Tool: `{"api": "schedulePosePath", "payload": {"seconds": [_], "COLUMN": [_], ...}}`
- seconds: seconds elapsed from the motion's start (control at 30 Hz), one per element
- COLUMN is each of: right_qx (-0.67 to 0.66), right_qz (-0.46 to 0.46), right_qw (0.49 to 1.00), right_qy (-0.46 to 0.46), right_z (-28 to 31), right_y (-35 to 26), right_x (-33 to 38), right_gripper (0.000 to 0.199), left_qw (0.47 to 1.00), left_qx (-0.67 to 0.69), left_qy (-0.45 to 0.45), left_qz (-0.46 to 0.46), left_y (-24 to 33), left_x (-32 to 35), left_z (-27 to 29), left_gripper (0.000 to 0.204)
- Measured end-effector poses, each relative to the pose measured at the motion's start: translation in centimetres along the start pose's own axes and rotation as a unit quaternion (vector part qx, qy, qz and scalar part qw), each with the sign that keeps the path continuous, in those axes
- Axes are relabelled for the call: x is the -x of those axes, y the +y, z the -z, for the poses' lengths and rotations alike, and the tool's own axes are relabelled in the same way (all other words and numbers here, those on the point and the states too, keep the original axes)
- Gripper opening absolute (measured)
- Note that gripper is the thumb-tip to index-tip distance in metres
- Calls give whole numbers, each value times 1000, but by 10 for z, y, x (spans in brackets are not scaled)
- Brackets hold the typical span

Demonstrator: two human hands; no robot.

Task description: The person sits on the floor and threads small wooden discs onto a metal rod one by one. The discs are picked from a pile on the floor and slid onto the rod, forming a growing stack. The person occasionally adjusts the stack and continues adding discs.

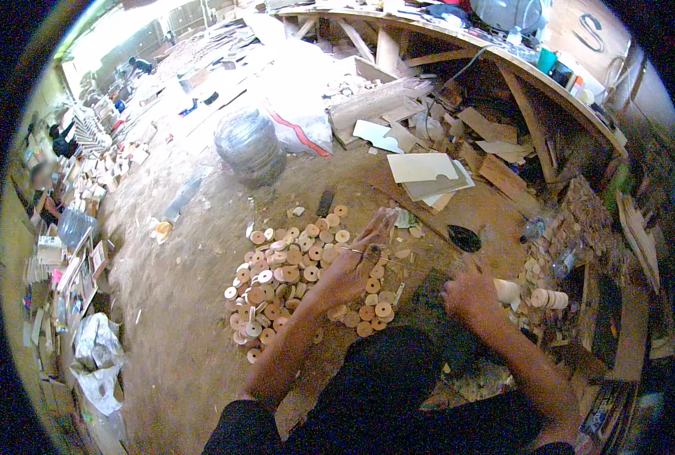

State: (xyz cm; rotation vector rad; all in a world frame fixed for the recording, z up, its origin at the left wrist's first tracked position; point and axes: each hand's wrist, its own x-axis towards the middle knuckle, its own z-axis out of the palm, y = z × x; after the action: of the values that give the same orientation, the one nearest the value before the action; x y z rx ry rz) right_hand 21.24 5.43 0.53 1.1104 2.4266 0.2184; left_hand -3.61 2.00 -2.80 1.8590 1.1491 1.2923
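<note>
My left hand is closed, fingers bunched, above the right side of a pile of small round wooden discs, each with a hole in its middle. A thin pale strand, like string or wire, crosses this hand and seems to run faintly toward the right one. Over my right thigh, my right hand is curled into a fist; whatever lies inside it is hidden. Just beyond its knuckles are a short stack of pale discs and a longer disc stack, both on their sides.
A clear plastic-wrapped bundle stands on the dirt floor ahead. White boards and wood scraps lie at the right, beneath a curved workbench. A dark oval object lies near my right hand. Another person sits far left.
</note>
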Motion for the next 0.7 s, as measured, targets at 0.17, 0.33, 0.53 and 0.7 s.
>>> {"api": "schedulePosePath", "payload": {"seconds": [0.17,0.33,0.53,0.7], "right_qx": [-233,-297,-317,-306], "right_qz": [79,84,72,69], "right_qw": [962,937,925,930], "right_qy": [121,161,197,190], "right_z": [-32,-36,-42,-43], "right_y": [8,13,22,21], "right_x": [-2,-2,0,-1], "right_gripper": [27,25,22,23], "left_qw": [987,927,854,818], "left_qx": [-73,-205,-377,-369], "left_qy": [-119,-158,-22,-31], "left_qz": [76,271,357,441], "left_y": [-27,-188,-314,-278], "left_x": [4,69,212,198], "left_z": [1,-44,-100,-109], "left_gripper": [51,43,45,50]}}
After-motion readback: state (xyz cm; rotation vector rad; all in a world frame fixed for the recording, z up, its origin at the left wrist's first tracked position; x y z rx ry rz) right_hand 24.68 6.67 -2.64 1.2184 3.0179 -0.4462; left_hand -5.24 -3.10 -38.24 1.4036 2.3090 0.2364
